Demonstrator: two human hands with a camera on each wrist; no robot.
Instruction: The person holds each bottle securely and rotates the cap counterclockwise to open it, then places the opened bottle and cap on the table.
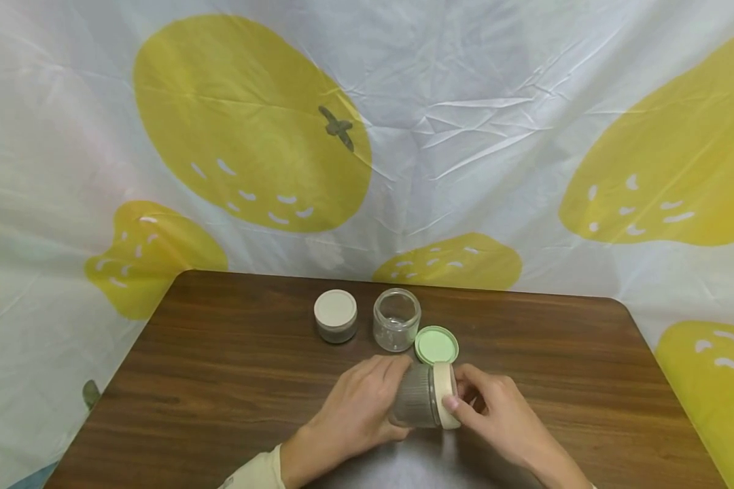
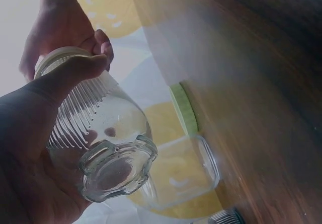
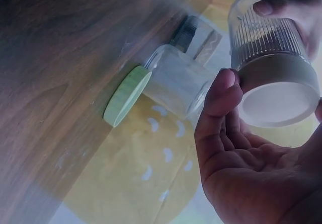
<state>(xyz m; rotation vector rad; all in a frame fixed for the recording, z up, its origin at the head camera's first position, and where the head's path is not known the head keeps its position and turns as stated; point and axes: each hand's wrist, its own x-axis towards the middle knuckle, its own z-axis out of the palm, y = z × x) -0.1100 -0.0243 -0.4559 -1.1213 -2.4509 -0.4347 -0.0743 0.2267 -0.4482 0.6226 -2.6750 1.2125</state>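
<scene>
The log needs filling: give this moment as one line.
left hand: grips ribbed jar, tilted sideways; right hand: grips its cream lid; open jar: upright; green lid: beside open jar; capped jar: upright

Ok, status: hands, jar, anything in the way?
Left hand grips ribbed clear glass jar, sideways. Right hand grips its round cream lid, in place. Round green lid, open clear glass jar beyond, seemingly not blocking.

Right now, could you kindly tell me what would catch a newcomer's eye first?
The big yellow fruit prints on the white backdrop behind the table stand out first. Next come the ribbed jar, tipped sideways between left grip and right grip, and the green lid beside the open clear jar.
</scene>
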